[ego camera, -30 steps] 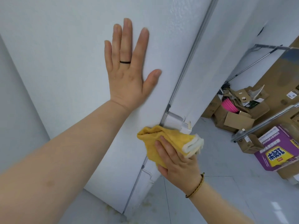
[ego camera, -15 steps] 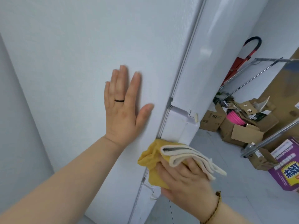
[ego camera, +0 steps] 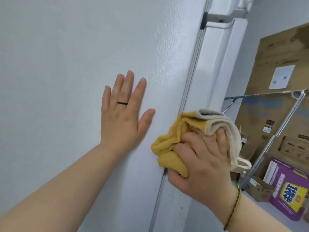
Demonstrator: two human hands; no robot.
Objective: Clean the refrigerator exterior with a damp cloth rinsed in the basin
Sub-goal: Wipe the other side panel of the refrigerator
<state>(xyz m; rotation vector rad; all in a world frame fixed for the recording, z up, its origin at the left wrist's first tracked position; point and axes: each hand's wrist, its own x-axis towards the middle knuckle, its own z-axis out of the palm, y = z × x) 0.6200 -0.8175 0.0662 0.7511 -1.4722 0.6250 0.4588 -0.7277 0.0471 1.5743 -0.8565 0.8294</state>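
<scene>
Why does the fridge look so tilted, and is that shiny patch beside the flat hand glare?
Head view: the wide-angle, tilted camera slants the straight edges of the refrigerator. Head view: yes, soft light glints off its pebbled side above the left hand; the right hand gripping the yellow cloth looks slightly soft.

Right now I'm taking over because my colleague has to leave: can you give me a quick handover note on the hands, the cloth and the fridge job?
Left hand: open, flat on the refrigerator side panel.
Right hand: grips the bunched yellow cloth and presses it against the seam strip between the side panel and the door.
Basin: not in view.
Done: cannot tell which areas are already wiped.
Left: probably wiping along the seam, the panel and the door, rinsing as needed.
</scene>
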